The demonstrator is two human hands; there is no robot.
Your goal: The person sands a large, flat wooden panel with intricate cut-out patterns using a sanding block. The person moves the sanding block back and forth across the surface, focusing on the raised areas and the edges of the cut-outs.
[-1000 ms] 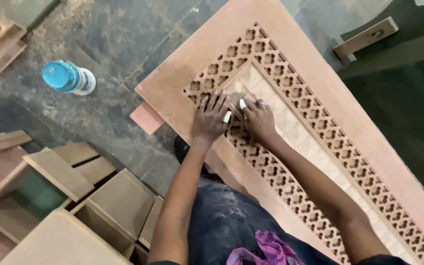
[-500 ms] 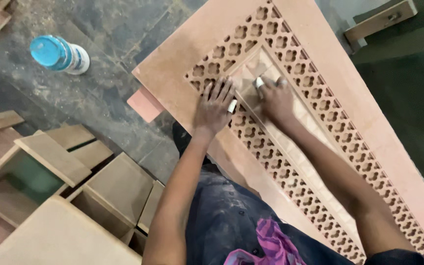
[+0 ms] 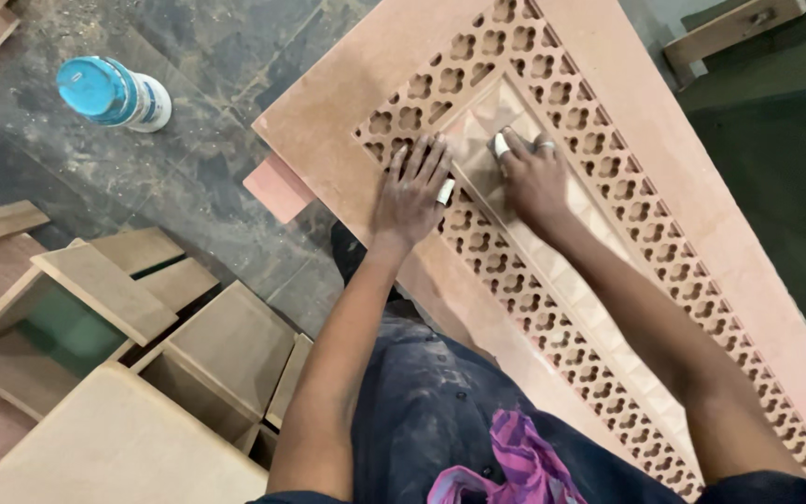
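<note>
A long reddish-brown board panel (image 3: 608,75) lies slantwise on the floor, with a cut-out lattice band (image 3: 515,271) framing a paler carved middle strip (image 3: 487,117). My left hand (image 3: 412,191) rests flat on the lattice, fingers spread, with white tape on the thumb. My right hand (image 3: 534,177) presses on the carved strip near its upper end, fingers curled, one finger taped white. Whether anything lies under its palm is hidden.
A blue-capped plastic bottle (image 3: 109,91) stands on the dusty floor at upper left. Open board boxes (image 3: 76,308) and loose boards sit at lower left. A small pink block (image 3: 277,187) props the panel's corner. A purple cloth (image 3: 515,457) lies on my lap.
My right hand has slid up the carved strip, away from my left hand, which stays flat on the lattice. The view has shifted closer.
</note>
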